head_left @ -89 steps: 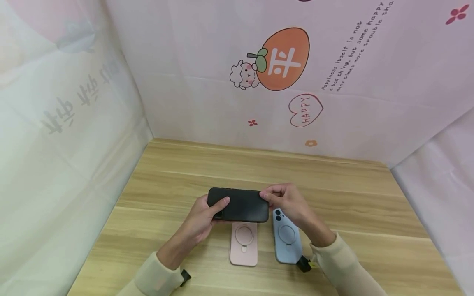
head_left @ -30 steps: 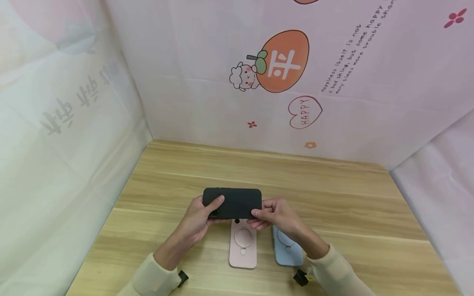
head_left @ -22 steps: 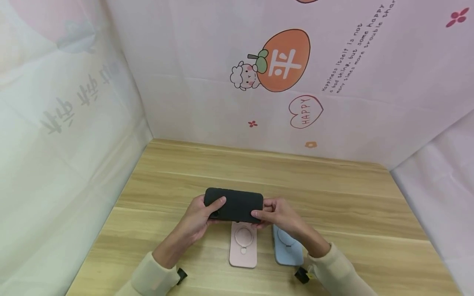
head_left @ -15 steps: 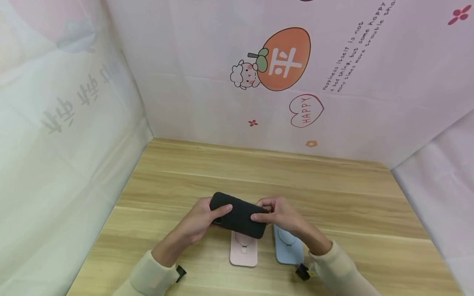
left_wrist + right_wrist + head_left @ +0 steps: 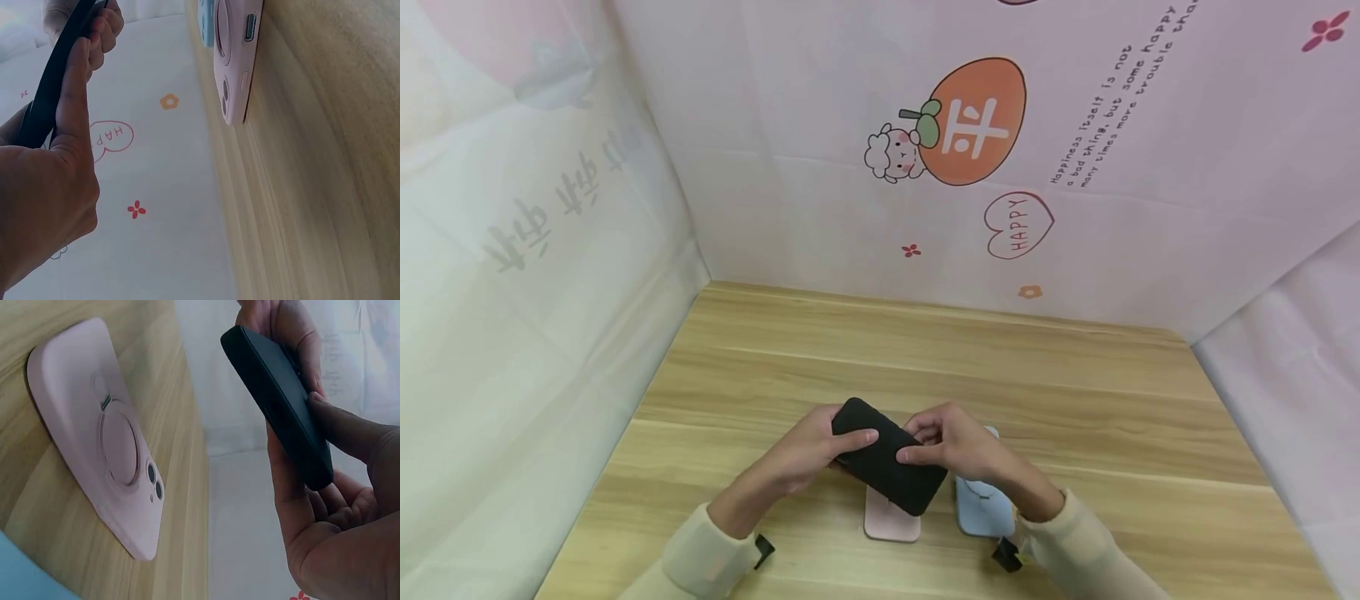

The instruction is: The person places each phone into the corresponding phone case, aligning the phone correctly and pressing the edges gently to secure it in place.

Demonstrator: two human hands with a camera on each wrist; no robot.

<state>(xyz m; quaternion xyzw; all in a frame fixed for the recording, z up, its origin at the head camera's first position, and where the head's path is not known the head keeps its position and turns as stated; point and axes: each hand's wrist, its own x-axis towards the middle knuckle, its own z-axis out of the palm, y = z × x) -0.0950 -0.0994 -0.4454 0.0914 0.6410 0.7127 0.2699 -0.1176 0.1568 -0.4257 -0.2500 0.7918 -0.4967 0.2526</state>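
Observation:
A black phone is held above the table, slanting down to the right. My left hand grips its left end, thumb laid across the upper face. At the right part my right hand pinches it, thumb on the face and fingers curled at the edge and beneath. The right wrist view shows the phone's thick dark end between both hands. Below it, partly covered, a pink phone with a ring on its back lies on the table. A blue phone lies to the right, partly behind my right hand.
All of this is over a wood-grain table. A printed white curtain stands along the back, with more white cloth at both sides. Black straps hang near the cuffs.
The black phone has turned from level to slanting, its right end swinging down toward me and over the pink phone. My right thumb has shifted from its right corner further onto the face.

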